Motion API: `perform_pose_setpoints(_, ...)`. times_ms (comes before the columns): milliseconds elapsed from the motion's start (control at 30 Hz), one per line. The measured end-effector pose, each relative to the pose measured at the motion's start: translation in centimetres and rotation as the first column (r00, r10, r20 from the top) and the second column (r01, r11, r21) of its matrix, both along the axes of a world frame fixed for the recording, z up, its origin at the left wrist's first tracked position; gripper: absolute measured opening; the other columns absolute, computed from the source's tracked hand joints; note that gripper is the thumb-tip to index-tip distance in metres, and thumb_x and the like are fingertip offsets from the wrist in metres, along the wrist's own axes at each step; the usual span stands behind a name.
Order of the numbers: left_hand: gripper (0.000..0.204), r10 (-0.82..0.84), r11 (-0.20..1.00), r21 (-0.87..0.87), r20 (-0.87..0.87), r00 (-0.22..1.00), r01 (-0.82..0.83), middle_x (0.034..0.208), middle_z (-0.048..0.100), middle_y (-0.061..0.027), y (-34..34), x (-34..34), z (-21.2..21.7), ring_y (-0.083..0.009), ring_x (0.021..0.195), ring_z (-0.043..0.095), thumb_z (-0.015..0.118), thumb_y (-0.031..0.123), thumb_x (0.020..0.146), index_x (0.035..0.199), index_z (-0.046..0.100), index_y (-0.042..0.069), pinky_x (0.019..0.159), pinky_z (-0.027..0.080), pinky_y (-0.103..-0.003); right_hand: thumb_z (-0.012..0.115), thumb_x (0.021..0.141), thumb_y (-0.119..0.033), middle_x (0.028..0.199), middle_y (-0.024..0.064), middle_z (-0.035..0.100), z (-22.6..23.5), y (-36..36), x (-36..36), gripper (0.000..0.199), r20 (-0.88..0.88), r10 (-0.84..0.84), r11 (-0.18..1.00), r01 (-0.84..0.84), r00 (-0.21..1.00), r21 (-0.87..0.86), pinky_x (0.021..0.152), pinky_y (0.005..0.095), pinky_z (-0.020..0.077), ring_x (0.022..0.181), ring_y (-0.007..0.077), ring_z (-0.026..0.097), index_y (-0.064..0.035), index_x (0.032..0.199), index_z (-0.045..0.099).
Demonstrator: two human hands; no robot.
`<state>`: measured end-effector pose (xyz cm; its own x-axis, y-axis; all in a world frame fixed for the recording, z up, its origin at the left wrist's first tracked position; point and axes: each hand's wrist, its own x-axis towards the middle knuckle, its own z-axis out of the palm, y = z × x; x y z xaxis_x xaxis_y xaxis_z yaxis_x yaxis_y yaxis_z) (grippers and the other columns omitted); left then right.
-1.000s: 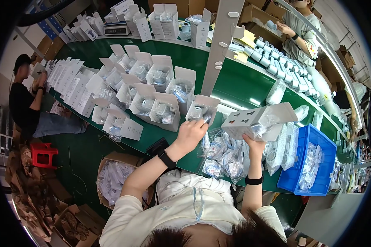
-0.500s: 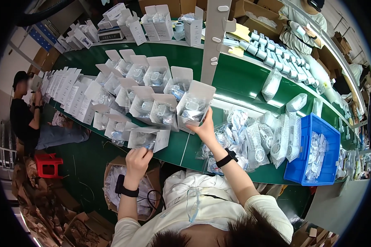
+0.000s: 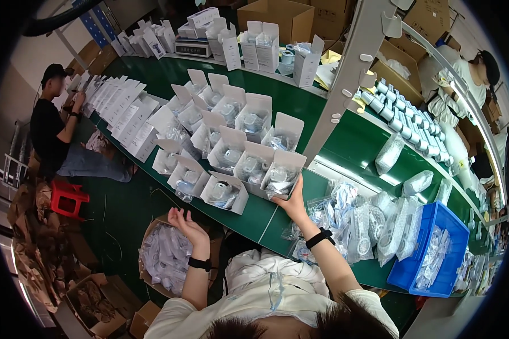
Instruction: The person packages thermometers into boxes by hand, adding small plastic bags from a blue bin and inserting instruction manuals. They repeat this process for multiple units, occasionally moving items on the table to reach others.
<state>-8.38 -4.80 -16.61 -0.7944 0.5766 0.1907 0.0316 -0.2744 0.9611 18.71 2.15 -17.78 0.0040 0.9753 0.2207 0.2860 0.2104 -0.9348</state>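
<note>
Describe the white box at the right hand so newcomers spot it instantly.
On the green table, find the cluster of open boxes left of the blue crate. The white box stands at the cluster's right end. Unlike its neighbours, it has the right hand against it.

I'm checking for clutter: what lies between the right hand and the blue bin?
The head view shows bagged parts, then bubble-wrapped pieces, between the right hand and the blue bin.
</note>
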Motion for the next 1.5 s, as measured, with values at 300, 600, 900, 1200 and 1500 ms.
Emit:
perform_pose_setpoints(300, 0.057, -0.11, 0.981, 0.195, 0.594, 0.797, -0.01, 0.136, 0.029, -0.0065, 7.0, 5.3, -1.2, -0.0244, 0.119, 0.036, 0.033, 0.046, 0.087, 0.134, 0.023, 0.014, 0.097, 0.029, -0.038, 0.079, 0.056, -0.012, 0.12, 0.0192, 0.029, 0.1, 0.8, -1.9, 0.101, -0.027, -0.03, 0.999, 0.029, 0.999, -0.012, 0.097, 0.0366, 0.0309, 0.114, 0.0332, 0.034, 0.0016, 0.13, 0.012)
perform_pose_setpoints(600, 0.057, -0.061, 0.969, 0.234, 0.556, 0.829, -0.085, 0.134, 0.031, -0.007, 8.4, 4.9, 1.5, -0.0264, 0.12, 0.035, 0.032, 0.047, 0.087, 0.132, 0.027, 0.013, 0.099, 0.028, -0.038, 0.078, 0.057, -0.012, 0.125, 0.018, 0.026, -0.3, 1.4, -3.4, 0.104, 0.014, -0.049, 0.998, 0.05, 0.999, -0.039, 0.099, 0.0351, 0.0267, 0.118, 0.0301, 0.031, 0.0017, 0.131, 0.008)
perform_pose_setpoints(900, 0.052, -0.179, 0.982, 0.168, 0.688, 0.703, 0.086, 0.132, 0.034, -0.0077, 7.6, 5.0, 1.5, -0.0264, 0.118, 0.037, 0.032, 0.045, 0.088, 0.129, 0.031, 0.012, 0.097, 0.03, -0.039, 0.079, 0.057, -0.016, 0.127, 0.0189, 0.026, -1.4, 1.6, -3.9, 0.106, -0.106, -0.042, 0.996, 0.033, 0.993, -0.08, 0.102, 0.0359, 0.0231, 0.123, 0.0305, 0.026, 0.0015, 0.133, 0.007)
perform_pose_setpoints(1200, 0.039, -0.248, 0.825, -0.43, 0.308, 0.918, 0.367, 0.127, 0.036, -0.0056, 0.8, -2.6, -0.4, -0.0172, 0.112, 0.039, 0.047, 0.02, 0.084, 0.12, 0.035, 0.01, 0.091, 0.032, -0.034, 0.07, 0.066, -0.015, 0.131, 0.0149, 0.032, 6.3, -3.7, 1.4, 0.079, 0.302, -0.125, 0.992, 0.118, 0.945, 0.043, 0.102, 0.0378, 0.0237, 0.122, 0.0328, 0.029, -0.0036, 0.131, 0.026)
perform_pose_setpoints(1500, 0.018, -0.906, -0.201, -0.6, 0.415, 0.086, 0.774, 0.086, 0.058, -0.002, -1.8, -1.7, 2.4, -0.0117, 0.073, 0.055, 0.056, 0.008, 0.08, 0.097, 0.052, 0.006, 0.066, 0.045, -0.026, 0.065, 0.071, -0.025, 0.101, 0.0205, 0.053, 5.5, -1.6, 25.8, 0.051, 0.638, -0.559, 0.707, 0.707, 0.529, 0.033, 0.086, 0.0418, 0.0386, 0.096, 0.0384, 0.049, -0.0097, 0.116, 0.048)
